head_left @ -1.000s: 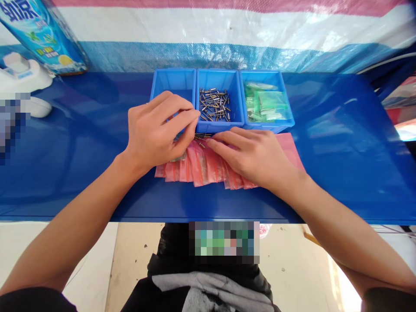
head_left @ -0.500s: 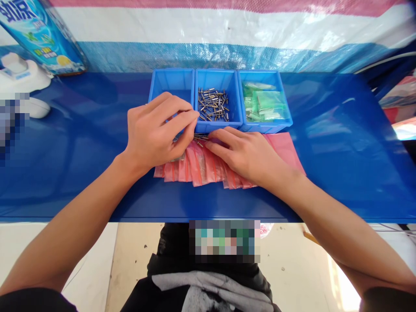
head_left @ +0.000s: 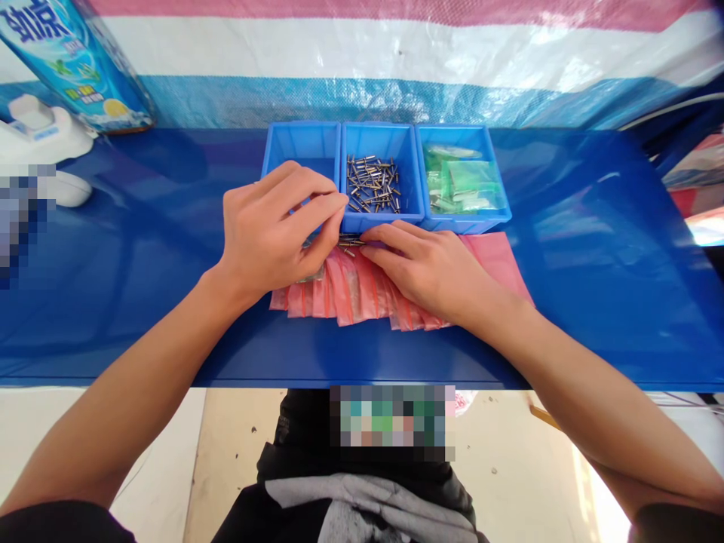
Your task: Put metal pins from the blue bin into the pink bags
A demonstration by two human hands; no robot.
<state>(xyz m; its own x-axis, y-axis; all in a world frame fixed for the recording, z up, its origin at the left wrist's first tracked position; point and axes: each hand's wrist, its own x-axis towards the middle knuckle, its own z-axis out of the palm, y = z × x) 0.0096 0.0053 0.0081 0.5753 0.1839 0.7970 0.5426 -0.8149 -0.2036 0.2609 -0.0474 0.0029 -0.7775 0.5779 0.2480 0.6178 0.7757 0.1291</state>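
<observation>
In front of the blue bins lies a fanned row of pink zip bags (head_left: 345, 296). A few metal pop rivets (head_left: 349, 243) rest at the row's upper edge, below the middle bin. My right hand (head_left: 427, 264) lies palm down over the bags, with its thumb and fingertips closed at the ends of these rivets. Left of them, my left hand (head_left: 277, 230) is raised in front of the left bin, thumb and index finger pinched together; whatever they hold is hidden. A bit of clear greenish plastic shows beneath that hand.
Three blue bins stand side by side: the left bin (head_left: 302, 139) is partly covered by my hand, the middle bin (head_left: 385, 221) holds loose rivets, and the right bin (head_left: 467, 224) holds green bags. A detergent bag (head_left: 84, 75), power strip (head_left: 50, 136) and mouse (head_left: 72, 188) sit at left.
Both hands keep nearly the same place and pose. The whole view has shifted very slightly; the rivets at the right fingertips lie a little differently.
</observation>
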